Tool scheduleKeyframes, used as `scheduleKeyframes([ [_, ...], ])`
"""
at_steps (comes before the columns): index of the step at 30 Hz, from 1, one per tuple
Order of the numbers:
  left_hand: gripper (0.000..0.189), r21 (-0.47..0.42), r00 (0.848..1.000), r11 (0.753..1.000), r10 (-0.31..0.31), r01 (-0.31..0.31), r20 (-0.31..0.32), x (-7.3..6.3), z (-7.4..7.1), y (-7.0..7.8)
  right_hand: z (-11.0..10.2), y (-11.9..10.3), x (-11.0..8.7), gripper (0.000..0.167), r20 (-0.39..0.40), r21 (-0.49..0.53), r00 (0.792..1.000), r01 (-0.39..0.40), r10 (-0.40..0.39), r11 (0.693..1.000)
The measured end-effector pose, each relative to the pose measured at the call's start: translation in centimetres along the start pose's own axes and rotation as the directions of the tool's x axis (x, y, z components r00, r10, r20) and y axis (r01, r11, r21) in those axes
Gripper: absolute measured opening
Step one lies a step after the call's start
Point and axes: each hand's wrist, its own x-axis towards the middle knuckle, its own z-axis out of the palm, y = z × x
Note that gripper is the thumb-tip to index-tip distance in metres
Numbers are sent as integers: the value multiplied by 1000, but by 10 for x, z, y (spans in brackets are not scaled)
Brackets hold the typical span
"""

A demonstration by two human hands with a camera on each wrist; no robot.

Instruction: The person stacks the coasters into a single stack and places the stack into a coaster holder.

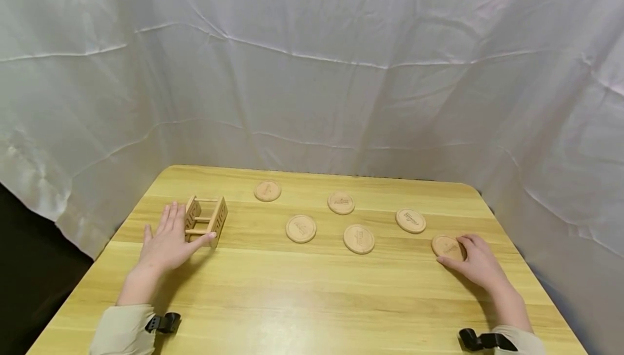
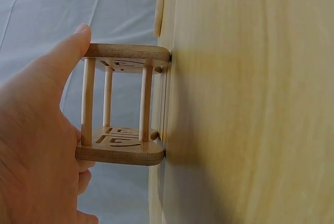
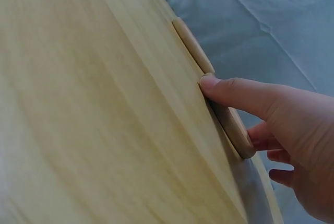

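At the left of the table stands a small wooden coaster holder (image 1: 220,221), two cut-out end plates joined by thin rods. My left hand (image 1: 168,245) spans it, thumb against the right plate and fingers along the left one. The left wrist view shows the rods of the holder (image 2: 122,155) with no coaster between the plates. On the far right, my right hand (image 1: 480,264) pinches the rim of a round wooden coaster (image 1: 446,247) between thumb and fingers. That coaster (image 3: 236,132) lies low at the table surface in the right wrist view; part of it is hidden by the hand.
Several more engraved coasters lie flat and apart across the table's middle: one at back left (image 1: 267,190), another coaster (image 1: 300,228) nearer, and a coaster (image 1: 410,220) beside the held one. A grey-white curtain (image 1: 312,100) hangs behind the wooden table (image 1: 292,295).
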Motion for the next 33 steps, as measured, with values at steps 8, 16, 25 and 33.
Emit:
scheduleKeyframes([
  [8, 115, 4, 1000, 1000, 6, -6, -3, 1, 1, -1, 0, 0, 0, 88, -60, -24, 998, 16, -17, 1000],
  [16, 114, -4, 1000, 1000, 10, -10, -10, 0, 0, 0, -2, -7, 3, 90, -165, -54, 984, 54, -62, 997],
  [25, 115, 2, 1000, 1000, 8, -8, -13, 1, -2, 1, -14, -27, 5, 88, -274, -96, 953, 103, -126, 990],
  [33, 113, 9, 1000, 1000, 9, -9, -20, 0, -1, 1, -21, -50, 7, 89, -280, -122, 947, 131, -161, 984],
])
